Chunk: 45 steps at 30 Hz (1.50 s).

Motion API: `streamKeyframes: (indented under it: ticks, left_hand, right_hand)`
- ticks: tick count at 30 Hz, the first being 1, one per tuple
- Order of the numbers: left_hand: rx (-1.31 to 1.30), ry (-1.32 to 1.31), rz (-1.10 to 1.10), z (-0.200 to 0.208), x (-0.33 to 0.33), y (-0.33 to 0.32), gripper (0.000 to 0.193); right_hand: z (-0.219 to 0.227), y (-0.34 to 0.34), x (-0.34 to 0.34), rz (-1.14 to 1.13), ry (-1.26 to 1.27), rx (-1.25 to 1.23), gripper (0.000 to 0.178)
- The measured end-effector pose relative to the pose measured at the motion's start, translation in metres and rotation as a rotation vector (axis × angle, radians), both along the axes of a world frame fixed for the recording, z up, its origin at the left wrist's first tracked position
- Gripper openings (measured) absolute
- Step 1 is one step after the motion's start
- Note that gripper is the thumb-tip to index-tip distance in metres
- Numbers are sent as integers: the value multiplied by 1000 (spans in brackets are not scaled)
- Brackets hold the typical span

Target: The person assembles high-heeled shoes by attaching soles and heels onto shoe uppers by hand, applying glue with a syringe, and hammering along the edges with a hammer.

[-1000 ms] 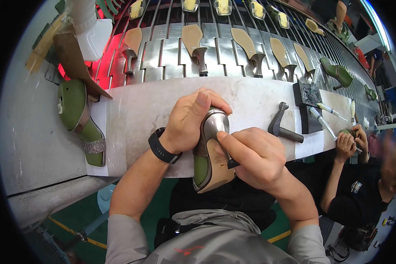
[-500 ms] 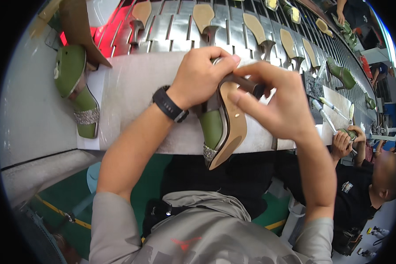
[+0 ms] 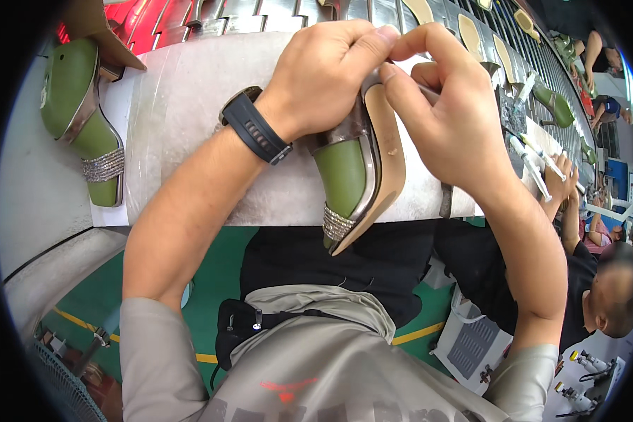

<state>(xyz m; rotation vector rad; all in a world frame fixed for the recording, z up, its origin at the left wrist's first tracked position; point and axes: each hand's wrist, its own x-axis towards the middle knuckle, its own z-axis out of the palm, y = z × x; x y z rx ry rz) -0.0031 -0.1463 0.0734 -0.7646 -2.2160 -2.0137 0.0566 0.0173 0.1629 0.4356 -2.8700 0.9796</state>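
Between my hands is a high-heeled sandal (image 3: 344, 176) with a green foot form inside, a glittering toe strap and a tan sole turned to the right. It tilts toe down over the table's near edge. My left hand (image 3: 330, 74) is closed round its back end. My right hand (image 3: 449, 116) is closed at the heel end, thumb and forefinger pinched near the left thumb. Part of a dark heel shows between its fingers; the rest is hidden. A second green-filled sandal (image 3: 84, 130) lies at the left, apart from my hands.
A pale worktable (image 3: 183, 133) lies under my hands. Behind it, a slatted metal conveyor (image 3: 250, 22) carries soles with heels. Syringe-like tubes (image 3: 531, 169) lie at the right. A co-worker in black (image 3: 577, 295) sits close on the right; another green shoe (image 3: 554, 105) lies beyond.
My right thumb has moved off the sole up to the heel end, beside my left thumb. Both hands and the sandal sit higher in view, and the whole view has shifted.
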Motion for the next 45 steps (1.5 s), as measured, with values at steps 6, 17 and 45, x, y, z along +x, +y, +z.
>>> streamKeyframes:
  ticks: [6,17,45]
  left_hand:
    - [22,-31,-55,10,2,-2,43]
    - [-47,-48,-20,10,0,-2,42]
    - [65,102,208,7,10,13,32]
  right_hand:
    - [-24,30,6,88,-65,-200,47]
    - [-51,14,-4,34,-281,-507,38]
    - [-53,17,28,-90,-573,-533,47]
